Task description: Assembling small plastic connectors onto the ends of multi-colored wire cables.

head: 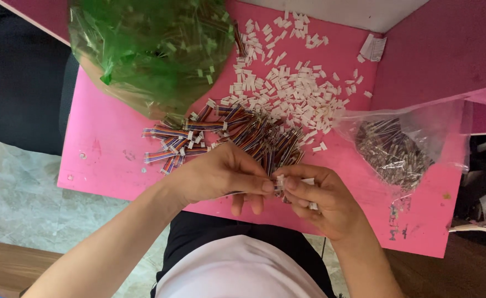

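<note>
- The fingers (265, 185) of both hands meet at the near middle of the scene, pinched together on one small white connector housing (280, 182).
- The left hand (218, 174) closes thumb and forefinger on that housing from the left; whether a cable end sits under its fingers cannot be told.
- The right hand (320, 198) grips the same housing from the right, and at least two more white pieces (312, 205) show between its curled fingers.
- One loose heap of multicoloured ribbon cables (237, 138) lies on the pink worktop (105, 149) just beyond the hands, far too many to count, with a few spread out to the left.
- One scatter of white connector housings (287, 88) covers the far middle of the worktop, well over a hundred, touching the far edge of the cable heap.
- There are two plastic bags. The green one (149, 49) at far left holds more cables, and the clear one (403, 143) at right holds a dark mass of finished-looking cables.
- One small crumpled white scrap (373, 47) lies at the far right of the worktop.
</note>
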